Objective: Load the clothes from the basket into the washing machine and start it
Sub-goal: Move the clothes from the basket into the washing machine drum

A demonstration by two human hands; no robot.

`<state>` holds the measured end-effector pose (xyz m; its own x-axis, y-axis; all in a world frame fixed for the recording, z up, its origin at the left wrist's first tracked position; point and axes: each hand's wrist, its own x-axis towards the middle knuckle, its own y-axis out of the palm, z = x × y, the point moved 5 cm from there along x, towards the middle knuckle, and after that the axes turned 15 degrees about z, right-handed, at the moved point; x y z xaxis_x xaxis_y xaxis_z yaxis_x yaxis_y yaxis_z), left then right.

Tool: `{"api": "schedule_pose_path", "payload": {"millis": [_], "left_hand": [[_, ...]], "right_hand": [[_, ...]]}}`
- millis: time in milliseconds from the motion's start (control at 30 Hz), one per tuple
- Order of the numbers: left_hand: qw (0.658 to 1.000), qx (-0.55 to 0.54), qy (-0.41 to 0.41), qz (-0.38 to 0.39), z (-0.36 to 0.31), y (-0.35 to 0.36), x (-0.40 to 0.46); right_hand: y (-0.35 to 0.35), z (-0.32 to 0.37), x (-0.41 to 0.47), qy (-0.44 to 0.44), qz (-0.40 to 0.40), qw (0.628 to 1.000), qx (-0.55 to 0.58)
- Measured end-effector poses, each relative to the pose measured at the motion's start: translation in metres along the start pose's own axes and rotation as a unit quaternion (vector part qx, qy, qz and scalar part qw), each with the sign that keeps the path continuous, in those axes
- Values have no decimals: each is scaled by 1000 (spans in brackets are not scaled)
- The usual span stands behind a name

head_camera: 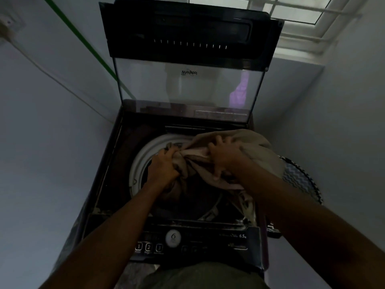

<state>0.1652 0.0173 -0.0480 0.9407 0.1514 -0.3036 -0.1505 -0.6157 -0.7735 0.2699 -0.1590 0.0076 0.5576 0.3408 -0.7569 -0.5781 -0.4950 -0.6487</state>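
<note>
Fingers of the left hand (pixel 164 163) are curled tight around a bunched fold of a beige garment (pixel 235 142), and the fingers of the right hand (pixel 224 158) are spread and hooked into the same cloth, thumb dug in below. Both hands hold the garment over the round opening of the washing machine (pixel 104 184), the left hand near the white drum rim (pixel 139 161) on its left side, the right hand toward the opening's right edge. The cloth billows up and spills past the machine's right edge. Darker laundry lies inside the drum beneath the hands. The glass lid (pixel 187 88) stands upright at the back edge. Along the front edge runs the control panel (pixel 208 243), with a round dial (pixel 173 238) and numbered buttons. Beside the machine's right side, a basket (pixel 302 180) with a zigzag pattern is partly hidden by the garment and right forearm.
</note>
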Motion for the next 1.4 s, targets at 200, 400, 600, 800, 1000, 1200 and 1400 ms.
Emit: {"api": "schedule_pose_path", "payload": {"millis": [200,400,600,800,1000,1200,1400], "left_hand": [[997,-51,-50,31,9,0,-3],[990,-112,-81,12,16,-2,-14],[960,-217,-174,21,40,2,-14],[925,-305,-211,-82,48,-13,-36],[896,-330,-243,-170,51,-34,-61],[931,-199,-248,-176,41,-43,-75],[973,-100,-198,-58,38,6,-52]], "right_hand": [[12,-16,-4,61,-133,988,39],[-12,18,0,-24,-231,968,95],[-18,67,12,-75,-265,938,209],[-17,94,30,-148,-218,893,364],[-13,122,47,-243,-190,733,606],[28,138,74,-195,41,544,815],[71,63,91,-79,18,946,314]]}}
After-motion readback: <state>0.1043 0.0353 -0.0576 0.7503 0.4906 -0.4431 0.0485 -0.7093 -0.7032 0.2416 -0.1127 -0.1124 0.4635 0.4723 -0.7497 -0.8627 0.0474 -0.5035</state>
